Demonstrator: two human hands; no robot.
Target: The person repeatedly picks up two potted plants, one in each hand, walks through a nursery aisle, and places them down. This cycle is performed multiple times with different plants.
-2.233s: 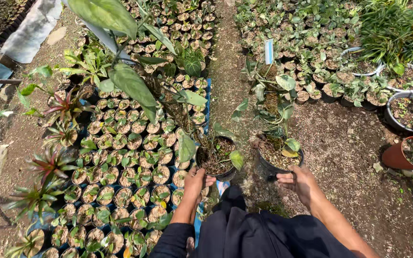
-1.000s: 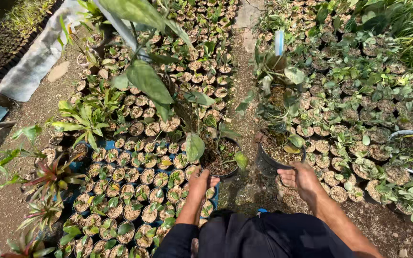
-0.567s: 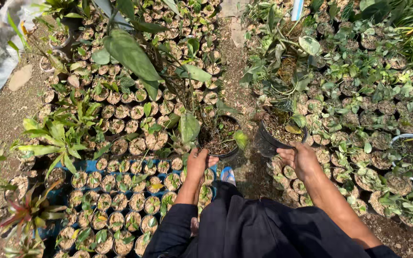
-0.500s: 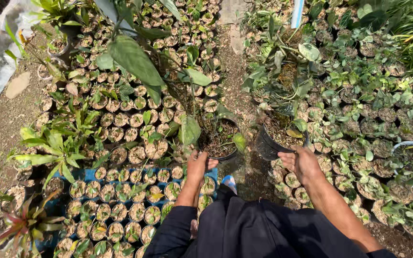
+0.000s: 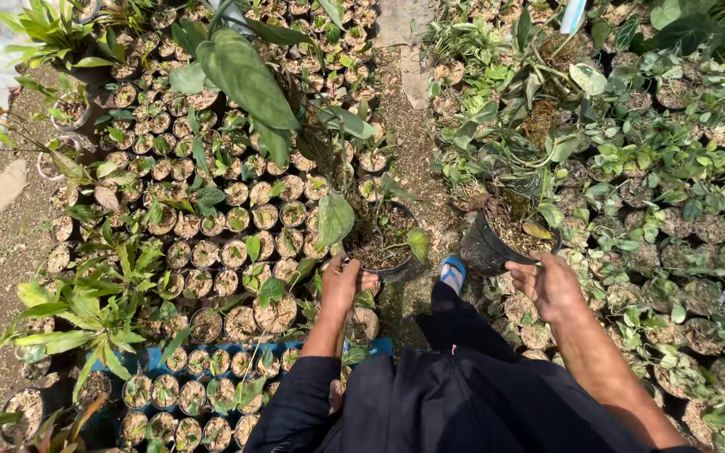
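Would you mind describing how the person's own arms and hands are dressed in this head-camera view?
The left hand is bare, and its arm wears a long dark sleeve that ends at the forearm. The right hand and its forearm are bare too, with no sleeve in view. No gloves, rings or watch show.

— What's being carried?

— Two black plastic pots, both upright and filled with dark soil. The left pot [image 5: 383, 243] is round, held at its near rim, with a tall plant of big green leaves rising from it and one smaller leaf drooping over its left edge.

— And the other?

— The right pot [image 5: 501, 243] is held at its near rim too. It bears trailing variegated leaves and one yellowed leaf lying on the soil. The pots sit well apart, over the narrow dirt path.
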